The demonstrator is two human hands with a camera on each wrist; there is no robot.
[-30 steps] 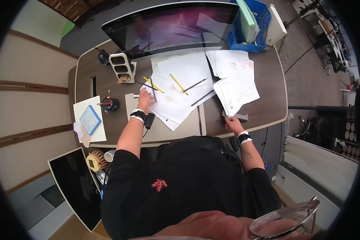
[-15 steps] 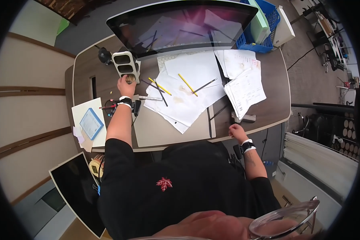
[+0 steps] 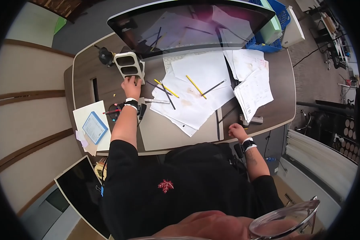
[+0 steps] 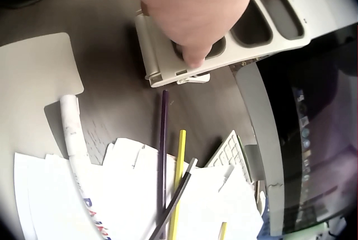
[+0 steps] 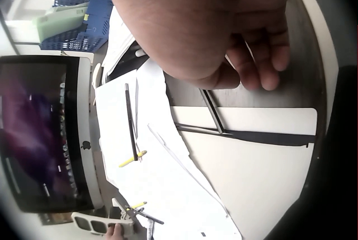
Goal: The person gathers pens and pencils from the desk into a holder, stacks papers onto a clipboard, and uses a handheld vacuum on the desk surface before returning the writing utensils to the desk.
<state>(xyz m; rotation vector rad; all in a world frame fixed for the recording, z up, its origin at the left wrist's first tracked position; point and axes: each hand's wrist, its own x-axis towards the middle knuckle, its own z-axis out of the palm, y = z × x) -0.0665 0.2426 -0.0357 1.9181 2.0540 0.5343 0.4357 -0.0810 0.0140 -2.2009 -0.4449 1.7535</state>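
Note:
In the head view my left hand (image 3: 131, 86) is at the lowest opening of a beige desk holder (image 3: 128, 65) with several oval slots. The left wrist view shows one fingertip inside that opening, by the holder's rim (image 4: 282, 44). The other fingers are hidden, and I cannot tell whether they grip anything. Beside the holder lie a purple pencil (image 4: 164, 139) and a yellow pencil (image 4: 182, 153), partly over white papers (image 3: 200, 106). My right hand (image 3: 238, 131) hovers near the desk's front edge, fingers loosely curled, holding nothing.
A large monitor (image 3: 192, 34) stands at the back, with a blue basket (image 3: 283, 18) to its right. At left are a pen cup (image 3: 117, 110) and a blue box (image 3: 95, 128). Another yellow pencil (image 3: 196, 87) lies on the papers; a printed white tube (image 4: 72, 125) lies nearby.
My left hand has moved from the papers leftward and away from me to the holder, covering the pencils seen in its bottom opening. The right hand has drawn back slightly from the right-hand papers.

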